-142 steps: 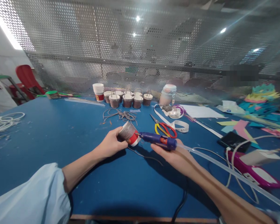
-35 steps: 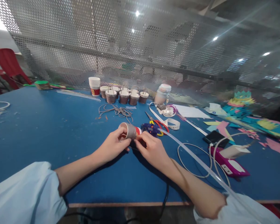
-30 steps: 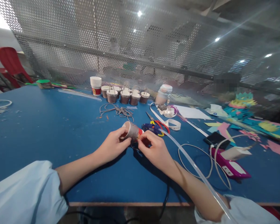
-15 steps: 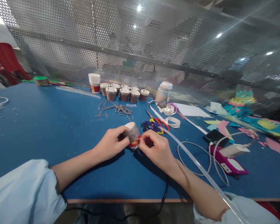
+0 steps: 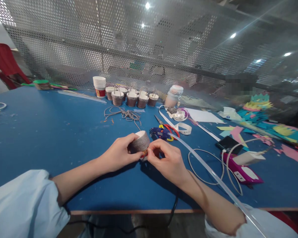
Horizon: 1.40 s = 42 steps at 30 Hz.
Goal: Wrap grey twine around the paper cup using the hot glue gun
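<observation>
A paper cup (image 5: 141, 141) wrapped in grey cord is tilted at the centre, its white rim to the upper left and some red print showing near its base. My left hand (image 5: 120, 150) grips it from the left, thumb near the base. My right hand (image 5: 165, 157) is pinched at the lower right side of the cup; what its fingertips hold is too small to make out. Grey cord (image 5: 130, 115) lies loosely coiled behind the cup, one strand running toward it. Just beyond my right hand lies a blue glue gun (image 5: 160, 133) with a long clear stick.
Several cord-wrapped cups (image 5: 131, 99) and a stack of paper cups (image 5: 99, 86) stand at the back. Scissors (image 5: 167, 127), ribbon (image 5: 183, 129), a jar (image 5: 174, 96), a purple power strip (image 5: 243, 170), white cable and coloured paper (image 5: 235, 134) lie to the right.
The cup has turned slightly in my left hand, and grey cord covers more of its visible side with less red showing. My left thumb has shifted down toward its base.
</observation>
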Each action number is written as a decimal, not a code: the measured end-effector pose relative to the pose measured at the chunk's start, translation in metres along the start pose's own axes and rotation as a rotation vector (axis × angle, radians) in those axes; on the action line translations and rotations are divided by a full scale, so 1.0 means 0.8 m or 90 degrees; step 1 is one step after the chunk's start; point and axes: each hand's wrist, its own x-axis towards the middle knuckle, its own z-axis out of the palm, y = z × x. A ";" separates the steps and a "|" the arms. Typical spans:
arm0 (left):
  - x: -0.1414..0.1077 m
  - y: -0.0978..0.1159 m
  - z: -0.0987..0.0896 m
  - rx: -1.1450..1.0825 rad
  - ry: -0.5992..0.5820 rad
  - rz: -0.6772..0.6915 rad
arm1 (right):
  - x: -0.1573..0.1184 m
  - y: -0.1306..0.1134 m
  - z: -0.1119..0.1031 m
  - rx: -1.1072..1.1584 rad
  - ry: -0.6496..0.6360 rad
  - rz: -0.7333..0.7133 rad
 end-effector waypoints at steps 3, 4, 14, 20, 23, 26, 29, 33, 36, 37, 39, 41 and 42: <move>0.001 -0.002 0.000 0.003 0.030 0.000 | -0.001 -0.008 -0.002 0.130 -0.057 0.162; 0.001 -0.003 0.000 0.004 0.041 0.005 | 0.000 -0.011 -0.003 0.175 -0.082 0.224; -0.002 -0.013 0.003 0.129 0.141 0.089 | 0.004 -0.008 0.002 0.289 -0.134 0.406; -0.004 -0.008 0.003 0.141 0.127 0.085 | 0.002 -0.002 0.001 0.088 -0.092 0.214; -0.003 -0.006 0.002 0.131 0.115 0.072 | 0.004 -0.006 0.000 0.070 -0.063 0.136; -0.003 -0.005 0.003 0.112 0.090 0.063 | 0.005 -0.009 0.001 0.075 -0.052 0.092; -0.003 -0.003 0.003 0.100 0.079 0.056 | 0.005 -0.009 0.002 0.050 -0.037 0.082; -0.002 0.002 0.001 0.063 0.092 0.057 | 0.003 -0.008 0.002 0.002 -0.013 0.084; -0.002 0.004 -0.001 0.041 0.095 0.066 | 0.003 -0.007 0.001 -0.021 -0.003 0.074; -0.002 0.004 -0.001 0.038 0.095 0.067 | 0.003 -0.007 0.000 -0.029 0.000 0.068; -0.002 0.004 0.000 0.033 0.090 0.064 | 0.003 -0.007 -0.001 -0.046 0.002 0.058; -0.002 0.004 0.000 0.030 0.084 0.058 | 0.002 -0.006 -0.001 -0.057 0.000 0.053; -0.002 0.005 0.000 0.031 0.081 0.056 | 0.002 -0.005 -0.001 -0.059 -0.001 0.051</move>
